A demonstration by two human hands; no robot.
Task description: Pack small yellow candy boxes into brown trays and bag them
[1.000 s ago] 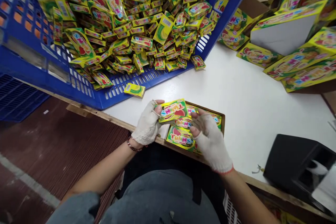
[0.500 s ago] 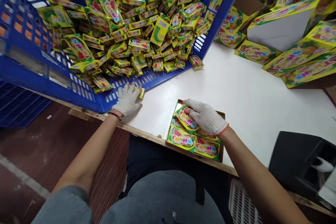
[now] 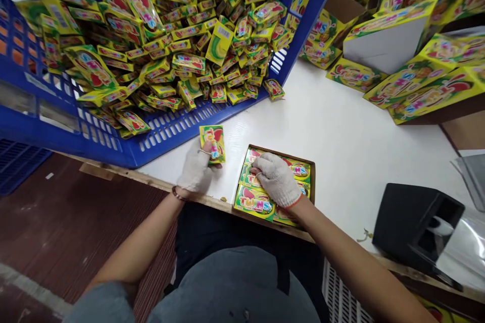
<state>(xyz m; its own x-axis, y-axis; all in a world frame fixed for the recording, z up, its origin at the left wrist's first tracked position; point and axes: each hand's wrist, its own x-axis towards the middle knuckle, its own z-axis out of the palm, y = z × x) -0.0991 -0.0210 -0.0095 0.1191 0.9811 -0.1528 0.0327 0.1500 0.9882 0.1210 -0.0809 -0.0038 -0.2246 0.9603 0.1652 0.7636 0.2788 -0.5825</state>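
Observation:
My left hand, in a white knit glove with bare fingertips, grips a small yellow-green TWINS candy box just above the white table. The thumb lies across its printed face. My right hand, gloved alike, is over a shallow cardboard tray at the table's front edge. Its fingers are bent and pressed together on a small TWINS box lying in that tray. Several more such boxes lie flat in the tray, some covered by my right hand.
A large blue crate, tipped towards me, holds a heap of TWINS boxes. One loose box lies at its lip. Bigger TWINS cartons stand at the back right. A black tape dispenser sits at the right front.
My left hand has lifted a small box from beside the crate and moved right, towards the tray. A tilted box under my right hand now lies flatter in the tray; its fingers have curled.

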